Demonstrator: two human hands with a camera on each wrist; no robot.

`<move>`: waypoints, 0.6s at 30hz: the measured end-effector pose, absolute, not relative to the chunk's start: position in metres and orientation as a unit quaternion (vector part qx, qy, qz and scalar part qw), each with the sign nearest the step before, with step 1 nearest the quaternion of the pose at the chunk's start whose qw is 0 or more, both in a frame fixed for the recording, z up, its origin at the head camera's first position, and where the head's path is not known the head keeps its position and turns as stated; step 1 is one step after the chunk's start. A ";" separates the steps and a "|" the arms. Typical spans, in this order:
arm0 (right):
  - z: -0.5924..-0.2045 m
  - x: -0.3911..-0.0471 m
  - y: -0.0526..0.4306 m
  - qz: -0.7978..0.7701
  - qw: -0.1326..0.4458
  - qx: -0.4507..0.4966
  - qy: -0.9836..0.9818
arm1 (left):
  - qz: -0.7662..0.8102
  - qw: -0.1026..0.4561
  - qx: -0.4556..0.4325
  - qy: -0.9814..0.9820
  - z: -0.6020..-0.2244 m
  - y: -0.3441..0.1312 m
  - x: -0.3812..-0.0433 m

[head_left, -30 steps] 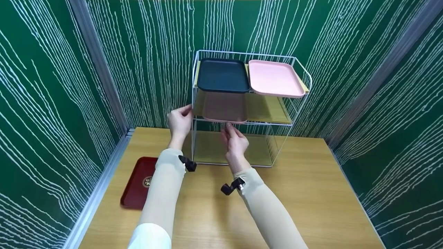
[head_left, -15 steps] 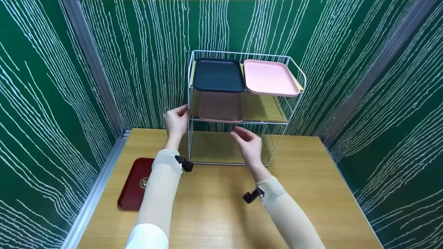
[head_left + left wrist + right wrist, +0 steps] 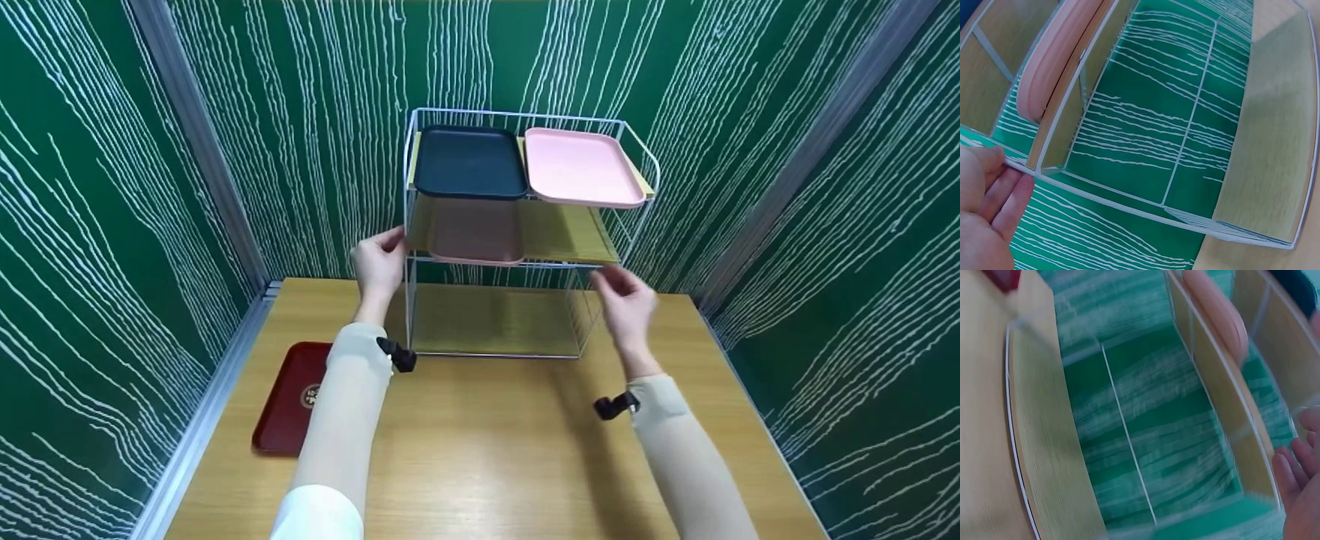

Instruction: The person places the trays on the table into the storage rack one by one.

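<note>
A white wire rack (image 3: pixel 495 355) with three wooden shelves stands on the table. My left hand (image 3: pixel 377 262) pinches its left front post beside the middle shelf; thumb and fingertips (image 3: pixel 1023 194) meet around the wire in the left wrist view. Near the right end of that shelf is my right hand (image 3: pixel 628 304), fingers loosely bent and holding nothing. On the middle shelf's left half lies a dusky pink tray (image 3: pixel 476 232), partly shaded by the shelf above. The top shelf carries a dark blue tray (image 3: pixel 471 163) and, beside it, a light pink tray (image 3: pixel 583 166).
A dark red tray (image 3: pixel 281 405) with a round gold emblem lies on the wooden table (image 3: pixel 480 465) at the left, partly hidden by my left sleeve. Green walls with white wavy lines enclose the table behind and on both sides.
My right hand has left the front edge of the dusky pink tray and moved right to the rack's right side. The left hand stays at the post. The view has shifted slightly.
</note>
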State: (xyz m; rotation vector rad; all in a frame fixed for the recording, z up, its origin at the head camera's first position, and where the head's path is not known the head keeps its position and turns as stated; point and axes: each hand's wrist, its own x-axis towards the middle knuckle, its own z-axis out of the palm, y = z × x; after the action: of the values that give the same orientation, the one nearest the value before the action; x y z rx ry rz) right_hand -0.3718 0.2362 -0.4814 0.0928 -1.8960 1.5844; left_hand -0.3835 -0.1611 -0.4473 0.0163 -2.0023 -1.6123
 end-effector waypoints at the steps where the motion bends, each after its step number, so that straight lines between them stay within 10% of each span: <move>1: -0.482 -0.375 0.244 0.592 0.338 0.029 -0.731 | -0.602 0.282 0.007 -0.747 -0.447 -0.161 -0.383; 18: -0.478 -0.395 0.299 0.486 0.289 -0.023 -0.824 | -0.583 0.295 0.021 -0.757 -0.448 -0.160 -0.383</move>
State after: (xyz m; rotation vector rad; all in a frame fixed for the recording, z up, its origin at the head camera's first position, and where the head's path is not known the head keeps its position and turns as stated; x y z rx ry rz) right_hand -0.3952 0.2994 -0.4776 -0.0613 -2.2009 1.2981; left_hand -0.3834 -0.1599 -0.4478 0.0561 -2.0131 -1.5520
